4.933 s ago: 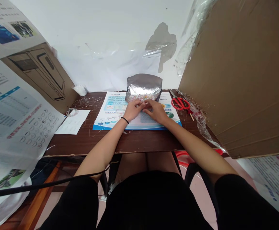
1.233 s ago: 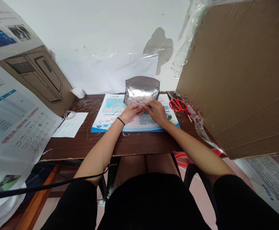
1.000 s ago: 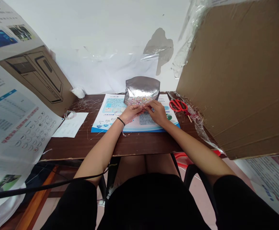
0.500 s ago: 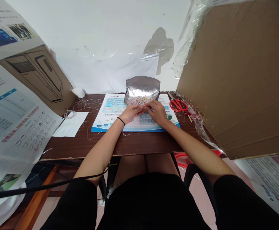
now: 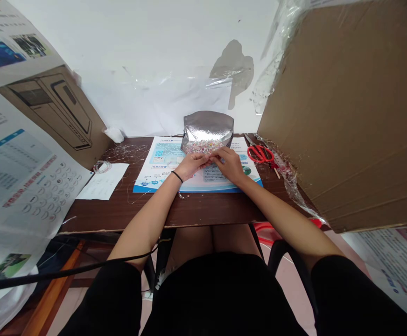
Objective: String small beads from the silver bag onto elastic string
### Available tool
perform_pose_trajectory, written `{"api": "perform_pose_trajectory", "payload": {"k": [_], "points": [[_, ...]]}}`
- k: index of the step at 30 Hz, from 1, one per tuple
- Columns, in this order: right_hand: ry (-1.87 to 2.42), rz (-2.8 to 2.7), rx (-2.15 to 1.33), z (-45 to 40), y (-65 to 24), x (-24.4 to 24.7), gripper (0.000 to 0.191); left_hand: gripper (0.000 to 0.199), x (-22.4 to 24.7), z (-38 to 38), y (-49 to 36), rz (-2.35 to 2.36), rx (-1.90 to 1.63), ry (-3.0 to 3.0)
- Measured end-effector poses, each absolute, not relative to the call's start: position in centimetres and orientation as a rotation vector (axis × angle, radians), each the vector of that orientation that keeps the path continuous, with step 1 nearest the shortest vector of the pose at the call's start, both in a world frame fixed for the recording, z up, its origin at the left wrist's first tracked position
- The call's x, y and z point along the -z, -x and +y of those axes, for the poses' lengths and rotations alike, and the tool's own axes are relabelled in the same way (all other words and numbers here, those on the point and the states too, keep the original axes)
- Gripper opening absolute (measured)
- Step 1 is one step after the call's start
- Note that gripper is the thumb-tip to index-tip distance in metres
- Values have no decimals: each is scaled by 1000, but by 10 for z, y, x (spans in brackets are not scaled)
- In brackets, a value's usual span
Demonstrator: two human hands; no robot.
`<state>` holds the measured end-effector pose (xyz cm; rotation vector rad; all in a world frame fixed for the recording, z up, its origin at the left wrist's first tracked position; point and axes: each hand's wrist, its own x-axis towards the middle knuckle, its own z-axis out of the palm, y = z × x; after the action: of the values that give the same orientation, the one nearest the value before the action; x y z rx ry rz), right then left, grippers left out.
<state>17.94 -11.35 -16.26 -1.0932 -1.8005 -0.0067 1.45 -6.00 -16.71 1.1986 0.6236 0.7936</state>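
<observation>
My left hand (image 5: 191, 166) and my right hand (image 5: 228, 164) meet fingertip to fingertip just in front of a silver pouch (image 5: 208, 126). Both are closed in a pinch; what lies between the fingertips is too small to name. Many small pink and pale beads (image 5: 203, 146) fill the pouch's open front. A short beaded strand (image 5: 181, 195) hangs below my left wrist, which wears a black band. Under both hands lies a blue and white printed sheet (image 5: 168, 186) on the dark brown table (image 5: 210, 212).
Red-handled scissors (image 5: 260, 153) lie right of the sheet, beside crumpled clear plastic (image 5: 289, 179). At left are a coiled beaded ring (image 5: 102, 167), a white paper (image 5: 108, 184) and tangled thin wire (image 5: 128, 151). Cardboard panels (image 5: 357, 112) flank the table.
</observation>
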Motion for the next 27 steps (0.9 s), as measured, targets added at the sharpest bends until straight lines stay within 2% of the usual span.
{"api": "perform_pose_trajectory", "payload": {"k": [6, 17, 27], "points": [[1069, -1802, -4, -113, -180, 164, 8, 17, 165, -62, -15, 643, -782, -1216], [1169, -1826, -100, -114, -178, 164, 11, 32, 173, -59, -17, 718, -864, -1427], [1147, -1733, -157, -112, -178, 167, 7, 31, 168, -63, -17, 758, -873, -1489]]}}
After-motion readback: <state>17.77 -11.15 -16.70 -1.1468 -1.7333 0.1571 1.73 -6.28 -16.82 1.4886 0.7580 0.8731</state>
